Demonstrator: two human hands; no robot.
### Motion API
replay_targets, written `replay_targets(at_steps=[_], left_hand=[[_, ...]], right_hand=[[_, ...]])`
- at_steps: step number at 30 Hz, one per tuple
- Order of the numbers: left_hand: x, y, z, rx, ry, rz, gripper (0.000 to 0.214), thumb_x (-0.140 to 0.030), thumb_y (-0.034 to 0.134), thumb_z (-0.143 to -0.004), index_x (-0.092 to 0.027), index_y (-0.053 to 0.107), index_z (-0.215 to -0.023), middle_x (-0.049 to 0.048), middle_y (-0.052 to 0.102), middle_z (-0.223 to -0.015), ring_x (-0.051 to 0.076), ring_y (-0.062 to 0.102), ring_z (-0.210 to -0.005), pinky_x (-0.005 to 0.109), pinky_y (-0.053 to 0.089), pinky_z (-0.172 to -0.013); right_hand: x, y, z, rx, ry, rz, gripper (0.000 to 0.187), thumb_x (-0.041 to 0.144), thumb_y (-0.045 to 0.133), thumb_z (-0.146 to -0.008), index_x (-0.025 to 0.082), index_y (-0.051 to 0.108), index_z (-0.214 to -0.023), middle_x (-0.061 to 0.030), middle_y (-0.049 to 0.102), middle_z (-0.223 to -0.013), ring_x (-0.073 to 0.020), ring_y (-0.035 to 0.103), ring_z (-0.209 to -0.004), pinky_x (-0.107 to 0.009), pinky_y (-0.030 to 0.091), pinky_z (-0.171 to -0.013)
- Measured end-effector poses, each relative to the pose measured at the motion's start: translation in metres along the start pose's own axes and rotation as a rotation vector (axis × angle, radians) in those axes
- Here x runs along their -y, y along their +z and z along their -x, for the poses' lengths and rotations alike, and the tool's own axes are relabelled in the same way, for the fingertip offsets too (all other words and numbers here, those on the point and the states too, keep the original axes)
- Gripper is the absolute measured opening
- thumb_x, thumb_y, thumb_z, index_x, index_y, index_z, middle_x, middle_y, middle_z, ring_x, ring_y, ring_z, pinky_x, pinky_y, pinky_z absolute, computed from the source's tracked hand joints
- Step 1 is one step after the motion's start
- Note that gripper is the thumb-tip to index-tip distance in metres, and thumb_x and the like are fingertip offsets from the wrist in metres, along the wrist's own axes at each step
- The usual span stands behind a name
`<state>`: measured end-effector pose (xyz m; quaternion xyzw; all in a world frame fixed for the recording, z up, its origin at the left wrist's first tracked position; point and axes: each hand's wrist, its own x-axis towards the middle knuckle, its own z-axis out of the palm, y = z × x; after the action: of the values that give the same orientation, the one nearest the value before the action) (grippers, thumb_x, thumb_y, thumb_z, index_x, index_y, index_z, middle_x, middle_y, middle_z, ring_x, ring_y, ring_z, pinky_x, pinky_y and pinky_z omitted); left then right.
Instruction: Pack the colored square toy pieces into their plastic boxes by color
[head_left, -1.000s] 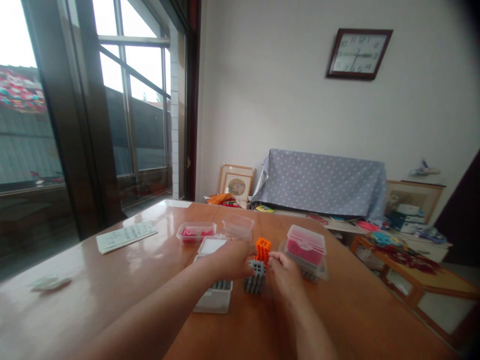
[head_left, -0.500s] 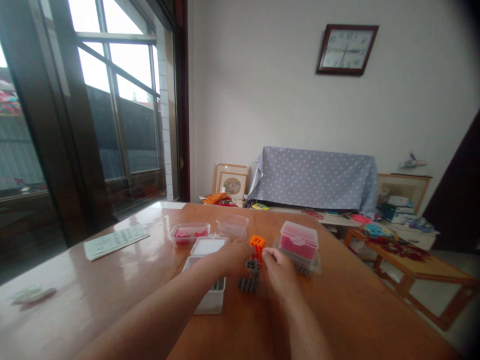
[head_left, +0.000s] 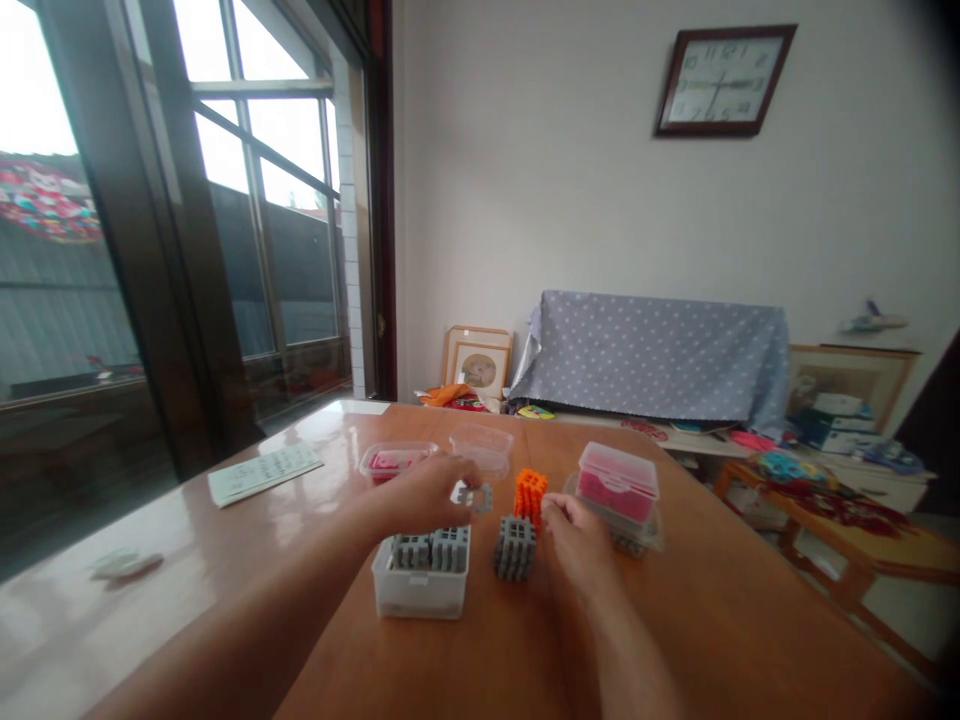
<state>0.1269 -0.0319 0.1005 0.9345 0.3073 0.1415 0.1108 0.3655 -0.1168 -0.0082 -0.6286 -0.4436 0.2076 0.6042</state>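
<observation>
Above a white plastic box (head_left: pixel 418 597), my left hand (head_left: pixel 435 487) pinches a light grey plastic building piece (head_left: pixel 478 498). Several grey blocks (head_left: pixel 448 548) of the same look fill the box. To its right a dark grey block stack (head_left: pixel 515 550) stands on the table, with an upright orange block stack (head_left: pixel 530 490) just behind it. My right hand (head_left: pixel 576 535) is beside the orange stack, thumb and fingers pressed together at its right side. Whether those fingertips touch the stack or hold a small piece is hidden.
Right of my hands stands a lidded clear box of pink pieces (head_left: pixel 616 485) on another container. A clear tub with pink pieces (head_left: pixel 379 463) and a clear container (head_left: pixel 484 455) sit farther back. A written sheet (head_left: pixel 266 474) and a pale small object (head_left: pixel 126 564) lie left.
My left hand has moved left from the grey and orange stacks to over the white box, with a light grey piece in its fingers. My right hand stays beside the orange stack. The view has shifted slightly.
</observation>
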Motion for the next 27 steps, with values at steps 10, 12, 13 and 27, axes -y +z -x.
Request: replay_targets(at_steps=[10, 12, 13, 27], left_hand=[[0.038, -0.003, 0.059, 0.034, -0.158, -0.084, 0.035, -0.042, 0.076, -0.074, -0.028, 0.071, -0.106, 0.0044, 0.071, -0.109, 0.029, 0.059, -0.110, 0.041, 0.040, -0.100], [0.039, 0.000, 0.062, 0.024, -0.164, -0.096, 0.034, -0.042, 0.077, -0.072, -0.029, 0.071, -0.103, 0.0048, 0.071, -0.108, 0.030, 0.058, -0.111, 0.043, 0.040, -0.099], [0.039, 0.001, 0.063, 0.017, -0.162, -0.101, 0.034, -0.041, 0.077, -0.072, -0.029, 0.071, -0.103, 0.0050, 0.070, -0.107, 0.031, 0.058, -0.111, 0.043, 0.039, -0.099], [0.018, -0.006, 0.069, -0.015, -0.151, -0.234, 0.031, -0.029, 0.078, -0.069, -0.026, 0.071, -0.100, 0.0069, 0.072, -0.107, 0.034, 0.057, -0.114, 0.047, 0.039, -0.098]], right_hand=[[-0.010, 0.002, -0.001, 0.049, 0.016, 0.032, 0.043, 0.056, 0.060, -0.082, 0.019, 0.077, -0.098, -0.0049, 0.076, -0.086, -0.0257, 0.067, -0.083, -0.033, 0.048, -0.075], [-0.012, 0.002, -0.002, 0.068, 0.008, 0.052, 0.045, 0.057, 0.058, -0.084, 0.019, 0.076, -0.100, -0.0056, 0.076, -0.088, -0.0262, 0.067, -0.085, -0.034, 0.049, -0.077], [-0.013, 0.002, -0.002, 0.073, 0.005, 0.060, 0.046, 0.057, 0.057, -0.085, 0.019, 0.076, -0.101, -0.0058, 0.077, -0.089, -0.0263, 0.067, -0.087, -0.034, 0.049, -0.078], [-0.012, 0.000, -0.002, 0.102, 0.033, 0.084, 0.049, 0.059, 0.056, -0.085, 0.018, 0.074, -0.103, -0.0054, 0.076, -0.088, -0.0267, 0.069, -0.085, -0.035, 0.049, -0.078]])
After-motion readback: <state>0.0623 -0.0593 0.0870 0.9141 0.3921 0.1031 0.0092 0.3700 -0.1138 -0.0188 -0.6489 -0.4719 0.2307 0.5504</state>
